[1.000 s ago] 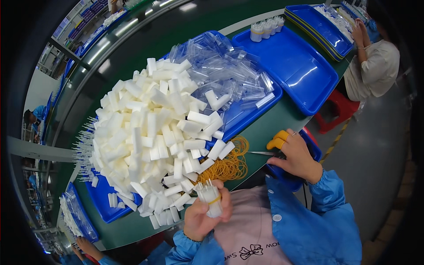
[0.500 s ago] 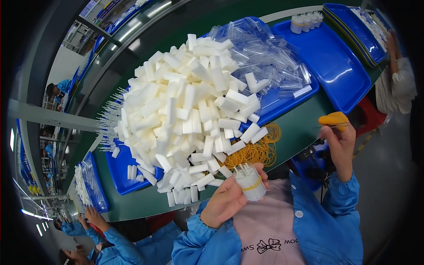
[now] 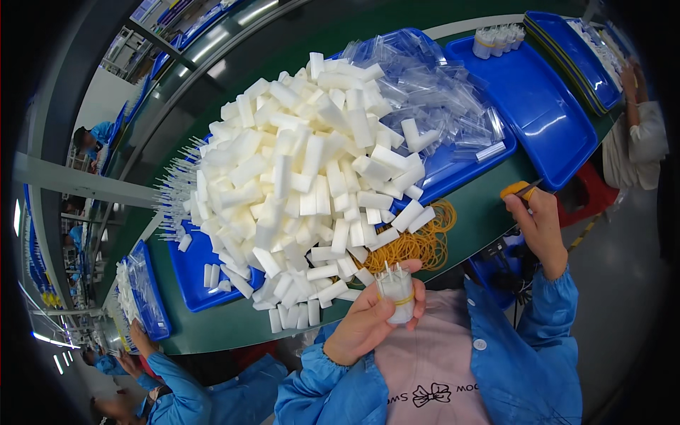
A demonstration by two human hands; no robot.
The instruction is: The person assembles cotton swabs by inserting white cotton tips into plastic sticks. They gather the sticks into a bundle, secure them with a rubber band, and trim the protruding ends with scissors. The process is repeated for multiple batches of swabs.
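My left hand (image 3: 363,324) is closed around a small bundle of clear tubes (image 3: 397,290) with white filling, and a yellow rubber band circles it. Thin white prongs stick up from the bundle's top. Off to the right, my raised right hand (image 3: 544,230) grips a yellow-handled tool (image 3: 513,189) with a dark pointed end; its exact kind is unclear. Just beyond the bundle lies a heap of yellow rubber bands (image 3: 418,244), beside a large pile of white foam pieces (image 3: 283,163).
Clear plastic sleeves (image 3: 439,92) fill a blue tray behind the foam. Further right, another blue tray (image 3: 545,106) carries several finished-looking bundles (image 3: 498,40). White pronged parts (image 3: 177,191) lie at the pile's left. Co-workers sit at left (image 3: 177,389) and far right (image 3: 644,134).
The bundle in my left hand has turned more upright and shifted slightly left. My right hand has moved a little left and the tool has turned, its dark point now toward the right.
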